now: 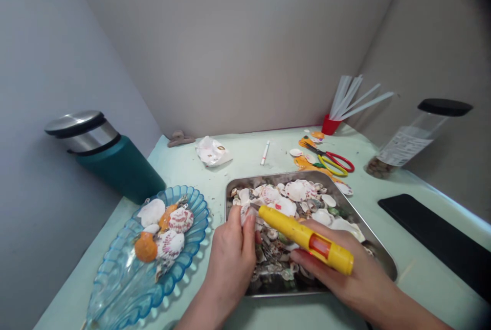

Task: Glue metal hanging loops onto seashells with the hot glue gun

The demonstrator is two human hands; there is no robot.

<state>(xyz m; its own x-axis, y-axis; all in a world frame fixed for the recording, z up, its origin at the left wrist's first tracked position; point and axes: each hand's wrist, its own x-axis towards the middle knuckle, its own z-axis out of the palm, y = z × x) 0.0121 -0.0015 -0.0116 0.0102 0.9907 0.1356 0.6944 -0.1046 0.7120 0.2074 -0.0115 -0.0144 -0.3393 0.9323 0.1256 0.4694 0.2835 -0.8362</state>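
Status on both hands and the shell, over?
Left hand pinching shell above tray. Right hand gripping yellow tool, aimed at shell. No obstruction visible between them.

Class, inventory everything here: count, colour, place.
bottle: 1, teal, left
dish: 1, blue, left
dish shells: several, mixed, on dish
lump: 1, brown, back
wrapper: 1, white, back
stick: 1, white, back
cup: 1, red, back
strips: several, white, in cup
scissors: 1, red, yellow, right
loose shells: several, orange, white, right
jar: 1, clear, right
slab: 1, black, right
tray: 1, silver, centre
tray shells: many, mixed, in tray
shell: 1, white, left hand
tool: 1, yellow, right hand
table: 1, green, underneath
walls: 3, grey, around
hands: 2, bare, front
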